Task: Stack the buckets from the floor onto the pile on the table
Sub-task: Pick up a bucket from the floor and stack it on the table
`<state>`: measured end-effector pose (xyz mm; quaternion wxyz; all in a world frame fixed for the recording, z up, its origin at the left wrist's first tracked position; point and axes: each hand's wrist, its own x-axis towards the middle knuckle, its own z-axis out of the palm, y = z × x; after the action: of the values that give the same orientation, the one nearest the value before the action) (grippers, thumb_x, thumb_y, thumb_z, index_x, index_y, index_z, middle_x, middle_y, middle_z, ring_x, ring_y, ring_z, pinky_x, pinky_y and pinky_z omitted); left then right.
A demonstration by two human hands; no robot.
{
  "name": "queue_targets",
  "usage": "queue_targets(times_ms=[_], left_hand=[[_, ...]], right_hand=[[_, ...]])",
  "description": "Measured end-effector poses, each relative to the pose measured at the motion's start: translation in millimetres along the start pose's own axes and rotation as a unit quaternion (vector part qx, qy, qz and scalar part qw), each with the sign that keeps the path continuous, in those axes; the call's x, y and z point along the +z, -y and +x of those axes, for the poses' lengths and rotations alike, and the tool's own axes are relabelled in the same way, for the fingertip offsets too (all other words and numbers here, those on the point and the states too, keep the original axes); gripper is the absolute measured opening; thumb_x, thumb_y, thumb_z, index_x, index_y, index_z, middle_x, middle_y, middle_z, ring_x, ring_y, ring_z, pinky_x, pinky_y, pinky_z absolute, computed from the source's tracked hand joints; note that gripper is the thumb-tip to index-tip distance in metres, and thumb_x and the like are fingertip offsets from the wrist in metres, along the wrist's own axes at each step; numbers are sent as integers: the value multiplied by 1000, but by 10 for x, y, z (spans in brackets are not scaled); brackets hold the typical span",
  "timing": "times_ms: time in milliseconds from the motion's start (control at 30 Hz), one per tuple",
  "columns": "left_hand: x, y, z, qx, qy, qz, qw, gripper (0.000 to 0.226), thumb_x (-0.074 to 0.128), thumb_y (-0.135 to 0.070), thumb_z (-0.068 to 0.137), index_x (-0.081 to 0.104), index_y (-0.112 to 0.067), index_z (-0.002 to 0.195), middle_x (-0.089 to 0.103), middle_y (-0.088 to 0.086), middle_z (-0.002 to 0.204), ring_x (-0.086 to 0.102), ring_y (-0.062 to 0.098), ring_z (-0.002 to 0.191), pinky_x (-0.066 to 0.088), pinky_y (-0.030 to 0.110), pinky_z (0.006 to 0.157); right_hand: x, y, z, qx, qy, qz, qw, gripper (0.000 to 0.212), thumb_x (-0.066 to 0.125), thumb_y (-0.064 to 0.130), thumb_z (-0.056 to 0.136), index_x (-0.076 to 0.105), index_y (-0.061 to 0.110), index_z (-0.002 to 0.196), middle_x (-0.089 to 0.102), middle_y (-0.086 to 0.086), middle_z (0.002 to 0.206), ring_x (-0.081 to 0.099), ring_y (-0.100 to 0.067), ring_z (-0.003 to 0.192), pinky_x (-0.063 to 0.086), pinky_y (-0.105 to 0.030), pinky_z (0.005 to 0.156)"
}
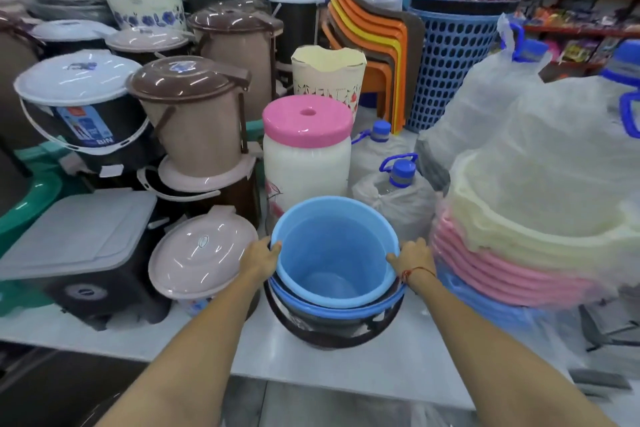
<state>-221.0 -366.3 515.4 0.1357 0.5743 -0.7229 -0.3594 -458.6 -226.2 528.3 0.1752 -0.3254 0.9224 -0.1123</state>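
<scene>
A light blue bucket [334,253] sits on top of a pile of nested buckets [332,322] on the white table [263,354]. The lower buckets in the pile are blue and dark brown. My left hand [261,258] grips the top bucket's rim on its left side. On the right side of the same rim my right hand [412,258] holds on, with a red thread around its wrist. The top bucket is empty inside and tilts slightly toward the left. No bucket on the floor is in view.
Lidded bins [194,114] crowd the table's left. A pink-lidded white jar [306,152] and wrapped water bottles [398,191] stand just behind the pile. Wrapped pink and cream basins [526,253] are stacked at the right. The table's front edge [346,388] is near me.
</scene>
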Motion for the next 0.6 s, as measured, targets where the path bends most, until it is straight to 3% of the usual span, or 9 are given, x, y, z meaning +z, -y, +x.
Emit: queue_targets(times_ms=[167, 300, 467, 600], left_hand=[[-68, 62, -333, -43, -10, -79, 996, 49, 27, -35, 100, 54, -4, 129, 55, 20, 136, 49, 36, 125, 36, 38, 105], [-99, 319, -785, -90, -23, -113, 989, 54, 22, -32, 101, 49, 3, 133, 47, 25, 142, 44, 39, 130, 35, 41, 111], [81, 913, -1294, -131, 19, -118, 984, 61, 23, -42, 98, 58, 1, 124, 59, 23, 130, 54, 41, 120, 45, 48, 104], [512, 1335, -1697, -159, 81, -100, 979, 61, 25, -44, 97, 58, 0, 123, 61, 22, 129, 57, 39, 118, 47, 49, 102]], right_hand=[[55, -163, -279, -7, -17, 100, 995, 49, 41, 42, 93, 48, 21, 137, 55, -26, 125, 45, -39, 121, 37, -42, 105], [260, -325, -762, 5, -59, 189, 980, 53, 31, 51, 94, 48, 22, 136, 53, -26, 126, 43, -41, 123, 36, -47, 107], [562, -556, -1531, 18, -66, 245, 967, 57, 30, 51, 95, 52, 16, 134, 52, -25, 127, 42, -38, 125, 37, -46, 107], [971, -884, -2111, 51, -6, 226, 973, 53, 32, 48, 96, 58, 14, 128, 51, -24, 126, 46, -39, 120, 35, -41, 107]])
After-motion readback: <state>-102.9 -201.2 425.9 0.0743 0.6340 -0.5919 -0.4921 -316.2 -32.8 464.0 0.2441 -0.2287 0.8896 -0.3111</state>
